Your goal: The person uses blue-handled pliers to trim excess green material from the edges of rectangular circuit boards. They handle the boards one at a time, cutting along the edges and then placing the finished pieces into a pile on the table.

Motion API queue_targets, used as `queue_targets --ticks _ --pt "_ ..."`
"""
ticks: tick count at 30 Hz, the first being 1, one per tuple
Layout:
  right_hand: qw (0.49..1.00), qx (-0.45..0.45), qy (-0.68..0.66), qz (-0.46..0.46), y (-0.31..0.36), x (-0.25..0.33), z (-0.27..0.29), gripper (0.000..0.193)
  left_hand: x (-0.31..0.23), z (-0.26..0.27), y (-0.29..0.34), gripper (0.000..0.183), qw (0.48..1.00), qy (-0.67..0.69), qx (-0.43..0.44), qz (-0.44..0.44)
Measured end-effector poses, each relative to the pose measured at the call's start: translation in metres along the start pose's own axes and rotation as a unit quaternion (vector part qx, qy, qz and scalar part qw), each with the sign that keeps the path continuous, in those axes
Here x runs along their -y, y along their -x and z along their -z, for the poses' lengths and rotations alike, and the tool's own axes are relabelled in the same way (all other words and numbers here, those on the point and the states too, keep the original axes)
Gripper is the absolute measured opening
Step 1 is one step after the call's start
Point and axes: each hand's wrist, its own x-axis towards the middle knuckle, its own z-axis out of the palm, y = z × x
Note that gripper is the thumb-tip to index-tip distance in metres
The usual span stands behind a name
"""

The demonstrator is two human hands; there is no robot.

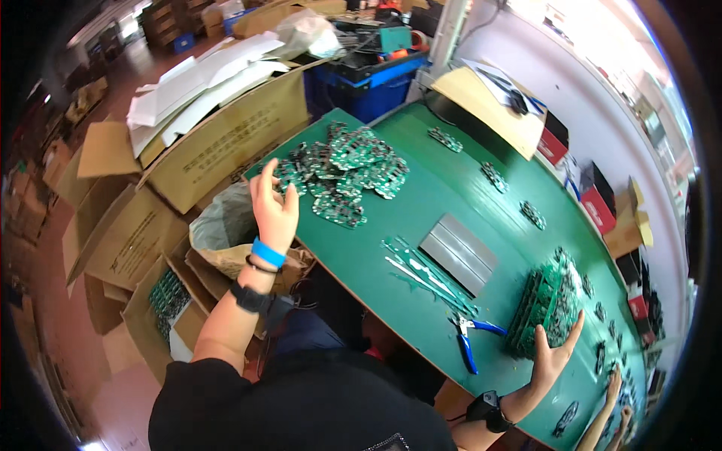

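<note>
My left hand (pixel 275 216) is at the table's left edge with its fingers apart, beside a loose heap of green circuit boards (pixel 350 165). Its fingertips come close to the heap's near side; whether they touch a board I cannot tell. On the right, my right hand (pixel 555 359) has thumb and finger spread against the near side of a tall block of stacked circuit boards (pixel 545 304). Nothing shows in its grip. Blue-handled cutting pliers (pixel 466 340) lie with jaws apart left of that block. Thin green and white offcut strips (pixel 429 278) lie beside a grey grooved metal plate (pixel 459 254).
Several small dark-and-green boards (pixel 493 177) are spread along the far side of the green table (pixel 406 233). Cardboard boxes (pixel 226 143) crowd the left edge, and a blue crate (pixel 361 90) stands behind. Another person's hands (pixel 613 387) are at the lower right.
</note>
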Motion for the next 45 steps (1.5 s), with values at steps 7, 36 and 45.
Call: queue_targets --ticks 7,36,45 --pt "0.882 0.185 -0.432 -0.016 0.035 0.094 -0.067 0.095 -0.101 -0.046 0.084 0.045 0.697 0.449 0.525 0.192" --pt "0.818 0.278 -0.484 -0.136 0.041 0.062 -0.052 0.052 -0.074 -0.037 0.073 0.046 0.452 0.642 0.428 0.447" --pt "0.918 0.147 0.072 0.362 0.005 0.152 -0.098 0.066 -0.085 -0.016 0.069 0.048 0.601 0.541 0.468 0.357"
